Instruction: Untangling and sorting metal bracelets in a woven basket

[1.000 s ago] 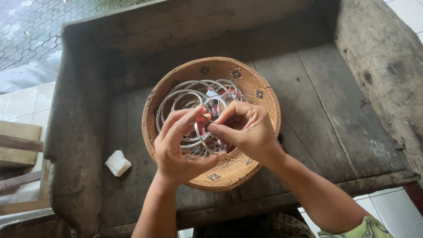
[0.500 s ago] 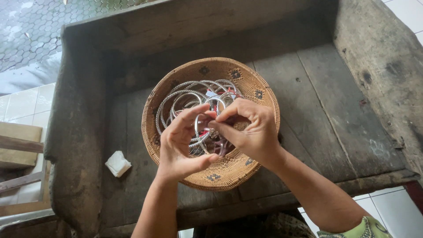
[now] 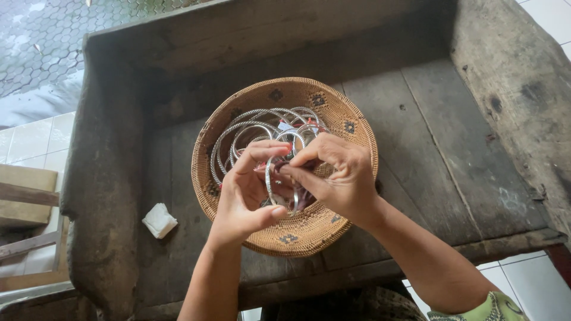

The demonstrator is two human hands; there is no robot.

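Over the basket (image 3: pixel 342 113), both hands pinch one silver bangle (image 3: pixel 269 178): left hand (image 3: pixel 244 199) steadying its rim, right hand (image 3: pixel 336 178) working something small at it, seemingly a tag; the next move likely needs fine fingertip control

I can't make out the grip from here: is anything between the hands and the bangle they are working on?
Nothing visible: left hand and right hand both touch the silver bangle, held over the woven basket.
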